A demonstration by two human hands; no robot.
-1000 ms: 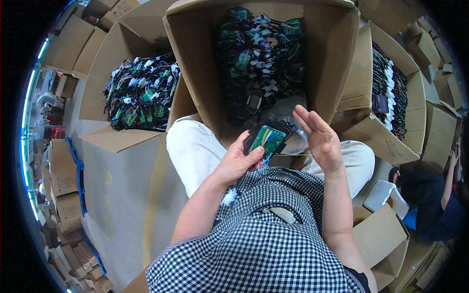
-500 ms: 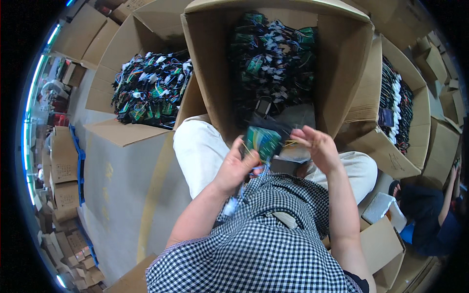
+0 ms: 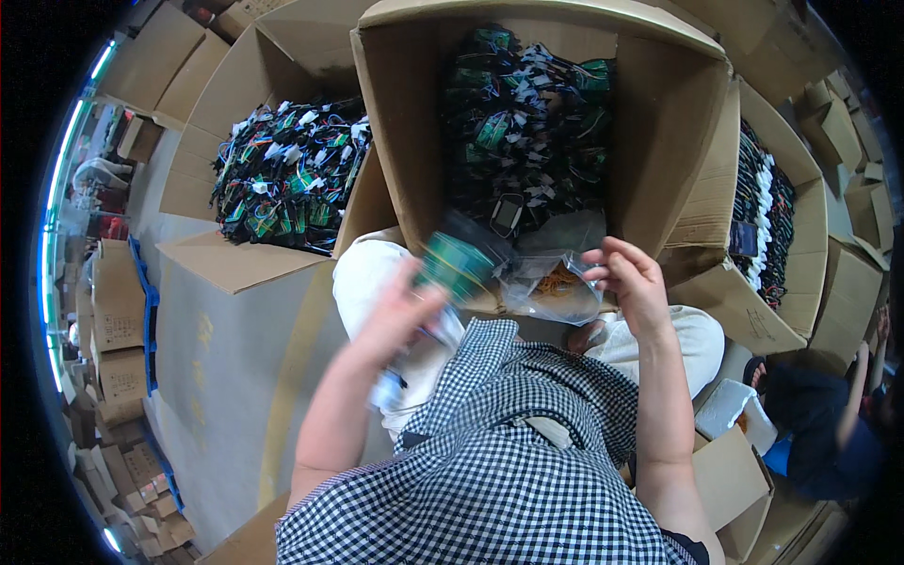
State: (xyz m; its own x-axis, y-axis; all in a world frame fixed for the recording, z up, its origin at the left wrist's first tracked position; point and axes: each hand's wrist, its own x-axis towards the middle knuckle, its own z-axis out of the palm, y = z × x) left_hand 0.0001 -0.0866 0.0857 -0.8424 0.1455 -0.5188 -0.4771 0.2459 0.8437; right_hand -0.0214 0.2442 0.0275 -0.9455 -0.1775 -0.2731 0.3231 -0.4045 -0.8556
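Note:
My left hand point(image 3: 400, 306) is closed on a green circuit board point(image 3: 454, 266) with wires, smeared by motion. Yellowish strands cross the board, and a pale connector point(image 3: 387, 388) dangles below my wrist on its leads. To the right, my right hand point(image 3: 633, 287) is raised with its fingers loosely bent and apart, nothing visible in them. Beside its fingertips lies a clear plastic bag point(image 3: 532, 303) holding orange-yellow rubber bands point(image 3: 557, 280). A dark handheld device with a pale-edged screen point(image 3: 507, 215) rests just beyond the bag.
Ahead stands a tall cardboard box point(image 3: 664, 141) heaped with wired boards point(image 3: 527, 122). Similar boards fill a left box point(image 3: 240, 264), and wired parts fill a right box point(image 3: 772, 315). Another person point(image 3: 819, 414) is at the far right. Grey floor point(image 3: 226, 377) with a yellow line lies left.
My left hand has swung left and slightly up with the circuit board. My right hand has drawn apart from it, shifting slightly right, and the bag of rubber bands now shows between them.

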